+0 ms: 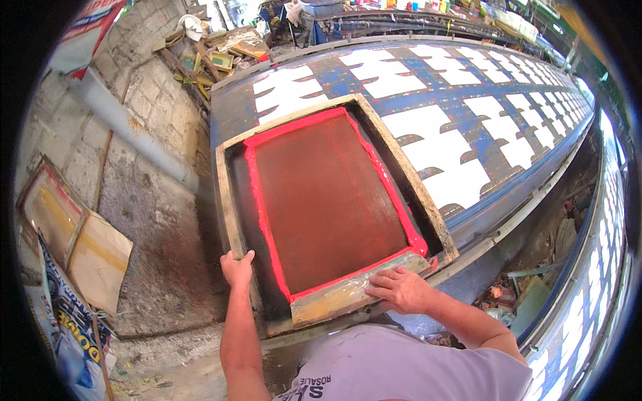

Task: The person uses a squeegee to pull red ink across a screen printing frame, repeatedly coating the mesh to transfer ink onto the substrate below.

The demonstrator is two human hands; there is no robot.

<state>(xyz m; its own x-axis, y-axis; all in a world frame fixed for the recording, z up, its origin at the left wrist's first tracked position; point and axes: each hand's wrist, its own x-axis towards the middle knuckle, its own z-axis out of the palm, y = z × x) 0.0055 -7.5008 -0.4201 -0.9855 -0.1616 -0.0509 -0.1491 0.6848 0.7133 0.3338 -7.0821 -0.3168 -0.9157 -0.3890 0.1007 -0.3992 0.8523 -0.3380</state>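
Note:
A wooden screen-printing frame (411,179) lies on the near end of a long printing table (461,100). Its dark brownish-red mesh (328,200) is bordered by wet, bright red ink (259,207), thickest at the near right corner. My left hand (237,270) grips the frame's left rail near its lower end, thumb over the top. Along the near side of the mesh sits a wide squeegee with a worn wooden handle (334,294). My right hand (401,290) is closed over the right part of that handle, its fingers on the top. The squeegee's blade is hidden.
White cut pieces (441,157) lie in rows along the table beyond the frame. A block wall (147,100) and a slanting pipe (127,127) stand at left, with leaning panels (100,257) below. Scrap wood (234,50) is heaped at the far left. Another table (588,294) runs along the right.

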